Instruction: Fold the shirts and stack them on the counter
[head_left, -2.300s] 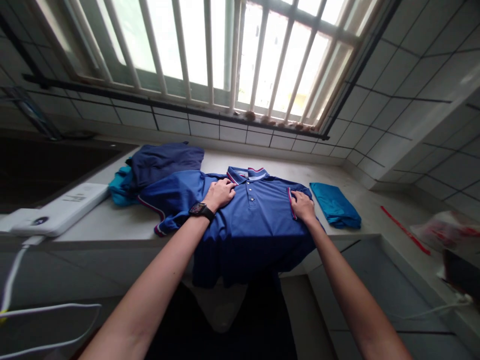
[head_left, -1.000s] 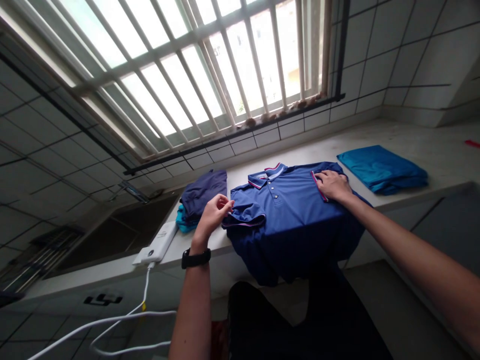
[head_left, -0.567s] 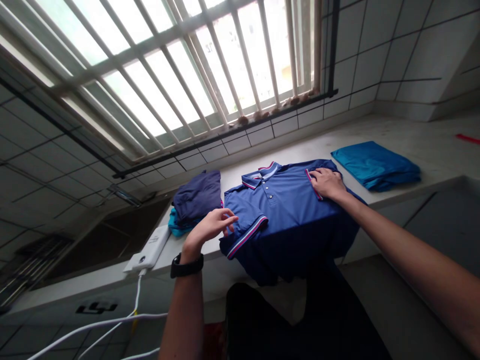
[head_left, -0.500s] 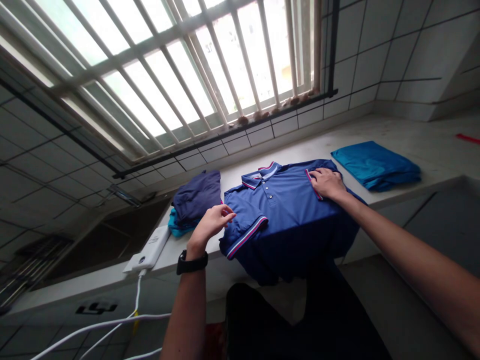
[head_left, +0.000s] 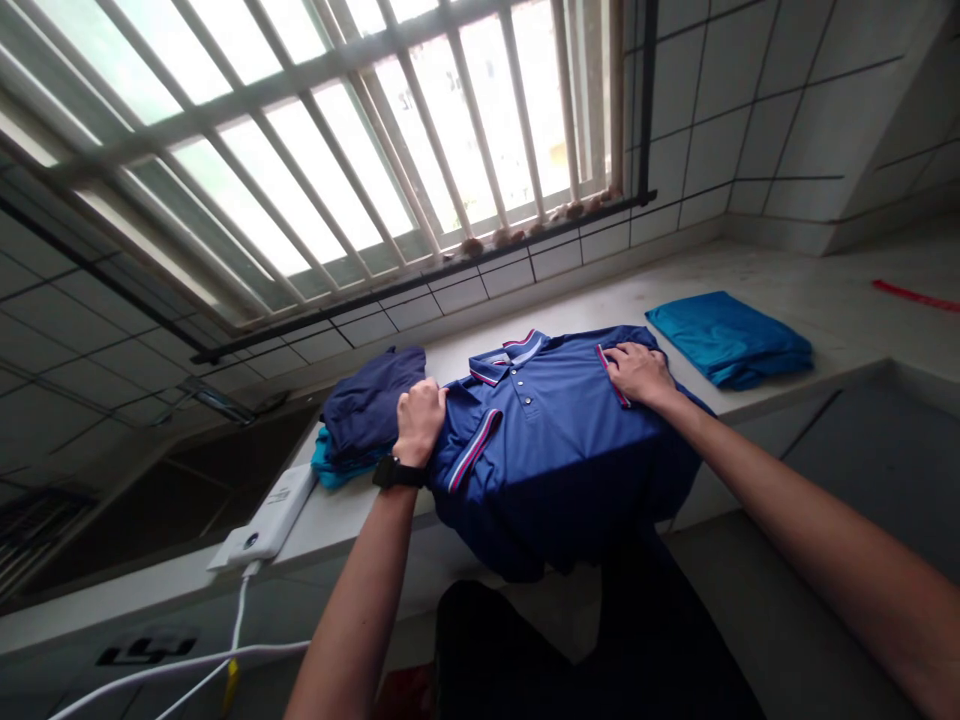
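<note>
Counter (head_left: 750, 270) beneath the window: shirt (head_left: 555, 450) lies between both hands. Left hand (head_left: 420, 420), curled shut on its edge, has folded the sleeve (head_left: 471, 445) inward; right hand (head_left: 637, 372) stays flat, open, pressing the opposite shoulder.

One camera sits on the person's head. It looks forward and a bit down, from close to the near edge of the bench (head_left: 750, 270). The picture leans, so the bench climbs to the right. The left hand (head_left: 420, 420), right hand (head_left: 637, 372) and shirt (head_left: 555, 440) sit mid-picture. The window (head_left: 337, 150) fills the top.
</note>
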